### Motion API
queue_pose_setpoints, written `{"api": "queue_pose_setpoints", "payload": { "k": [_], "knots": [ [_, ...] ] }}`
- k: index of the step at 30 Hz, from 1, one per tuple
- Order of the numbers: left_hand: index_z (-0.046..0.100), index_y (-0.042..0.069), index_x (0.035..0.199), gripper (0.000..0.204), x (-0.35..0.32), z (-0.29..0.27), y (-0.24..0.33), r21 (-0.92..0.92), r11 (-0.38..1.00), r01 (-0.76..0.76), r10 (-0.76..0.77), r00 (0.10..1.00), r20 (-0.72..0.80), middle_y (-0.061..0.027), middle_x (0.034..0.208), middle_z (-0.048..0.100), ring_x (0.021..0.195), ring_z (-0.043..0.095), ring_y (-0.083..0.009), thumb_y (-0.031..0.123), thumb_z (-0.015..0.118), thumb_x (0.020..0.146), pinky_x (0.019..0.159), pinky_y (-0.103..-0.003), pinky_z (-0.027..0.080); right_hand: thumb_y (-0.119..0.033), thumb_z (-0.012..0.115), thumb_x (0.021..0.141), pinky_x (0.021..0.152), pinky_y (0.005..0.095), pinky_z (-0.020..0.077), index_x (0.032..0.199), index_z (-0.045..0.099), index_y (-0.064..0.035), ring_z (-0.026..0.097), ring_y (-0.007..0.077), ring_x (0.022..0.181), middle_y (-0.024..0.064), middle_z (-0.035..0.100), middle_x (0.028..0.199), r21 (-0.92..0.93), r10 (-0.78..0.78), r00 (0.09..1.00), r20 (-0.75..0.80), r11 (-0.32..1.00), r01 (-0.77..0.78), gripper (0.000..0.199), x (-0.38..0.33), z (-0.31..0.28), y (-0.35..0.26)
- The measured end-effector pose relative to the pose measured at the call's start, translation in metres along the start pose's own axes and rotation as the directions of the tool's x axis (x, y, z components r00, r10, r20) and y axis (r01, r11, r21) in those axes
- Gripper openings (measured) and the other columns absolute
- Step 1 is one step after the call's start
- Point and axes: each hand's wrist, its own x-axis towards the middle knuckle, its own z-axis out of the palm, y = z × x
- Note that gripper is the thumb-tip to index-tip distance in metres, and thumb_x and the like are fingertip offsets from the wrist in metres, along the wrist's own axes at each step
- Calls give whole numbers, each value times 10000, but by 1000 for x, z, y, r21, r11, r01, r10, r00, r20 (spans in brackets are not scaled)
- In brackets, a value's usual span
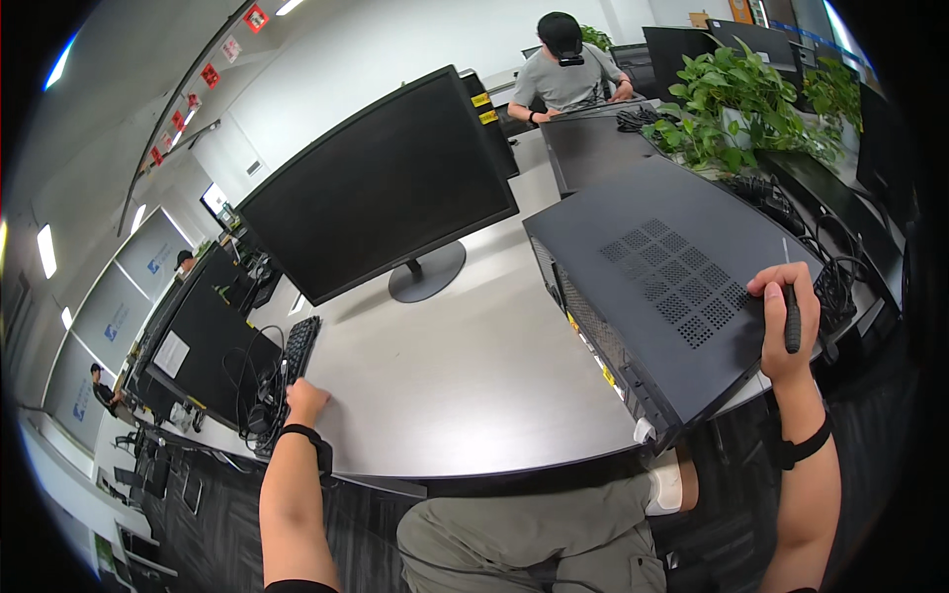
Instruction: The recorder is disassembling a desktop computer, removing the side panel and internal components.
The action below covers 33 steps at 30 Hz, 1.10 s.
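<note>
A screwdriver (792, 328) with a black handle is gripped in my right hand (786, 341), its thin shaft pointing away from me. That hand is at the right edge of a black computer case (583, 232), which lies flat with a panel of perforated vent squares facing up. My left hand (308, 399) rests closed at the left side of the desk (465, 395), just below a black keyboard (301, 346) and beside tangled black cables (259, 410). What its curled fingers hold, if anything, is hidden.
A black monitor (386, 188) stands on a round base at the desk's far side. Behind the case are another dark case (603, 148), potted plants (727, 94) and coiled cables (840, 282). A person (573, 79) in a grey shirt sits opposite. Dark panels (213, 346) stand at the left.
</note>
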Motion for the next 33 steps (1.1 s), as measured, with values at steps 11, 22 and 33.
{"api": "queue_pose_setpoints", "payload": {
  "k": [11,22,33],
  "knots": [
    [634,-38,879,441,-340,-159,217,-924,-111,-365,917,320,-237,-121,708,622,735,636,-210,399,675,914,666,-350,496,-115,418,1016,832,288,416,940,550,27,529,182,859,88,553,895,-36,5,998,69,999,-2,208,-13,-14,47],
    [541,-95,983,605,-382,-163,275,-990,-67,-120,771,624,-128,-241,965,647,963,659,-309,445,761,823,822,-388,512,-137,473,1048,1024,327,390,988,484,11,564,243,1123,197,602,1315,-228,41,999,36,973,-32,159,-1,-67,102],
    [670,-64,701,447,-362,-160,263,-994,56,-96,822,569,-9,-154,644,670,590,662,-235,355,740,842,585,-372,518,-89,598,969,1106,346,302,1055,429,-38,450,282,1323,252,472,1455,-76,240,962,-133,965,-252,196,-27,-45,71]
  ]
}}
